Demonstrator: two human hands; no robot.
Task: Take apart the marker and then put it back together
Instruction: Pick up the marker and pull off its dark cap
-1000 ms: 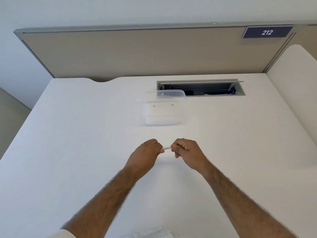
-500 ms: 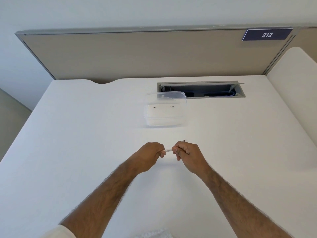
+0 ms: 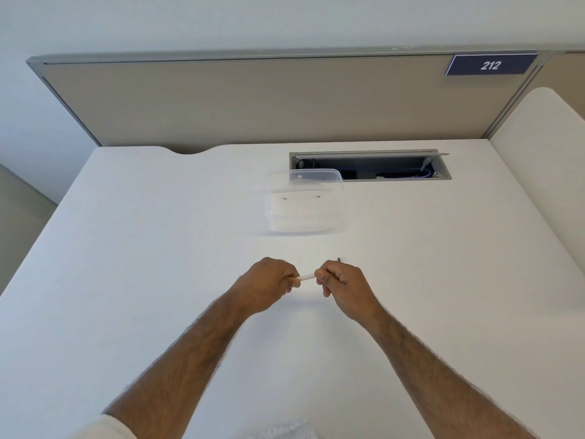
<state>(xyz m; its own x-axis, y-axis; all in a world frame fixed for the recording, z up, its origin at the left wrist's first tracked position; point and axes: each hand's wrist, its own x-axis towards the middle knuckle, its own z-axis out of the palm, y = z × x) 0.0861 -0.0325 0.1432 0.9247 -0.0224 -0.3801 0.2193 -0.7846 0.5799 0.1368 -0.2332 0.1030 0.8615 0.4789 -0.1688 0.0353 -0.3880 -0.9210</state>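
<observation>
A thin white marker (image 3: 306, 276) is held level between both hands above the middle of the white desk (image 3: 158, 248). My left hand (image 3: 267, 285) is closed around its left end. My right hand (image 3: 340, 282) grips its right end, and a small dark tip (image 3: 339, 259) pokes out above the right knuckles. Only a short white stretch of the marker shows between the two fists; the rest is hidden inside the hands.
A clear plastic container (image 3: 304, 201) with a loose lid stands farther back on the desk. Behind it is an open cable slot (image 3: 370, 166). A beige partition (image 3: 253, 103) closes the back, and a white divider (image 3: 544, 172) rises at the right.
The hands have drawn slightly apart, so a little more of the white marker shows between them. A dark tip now sticks out above my right hand.
</observation>
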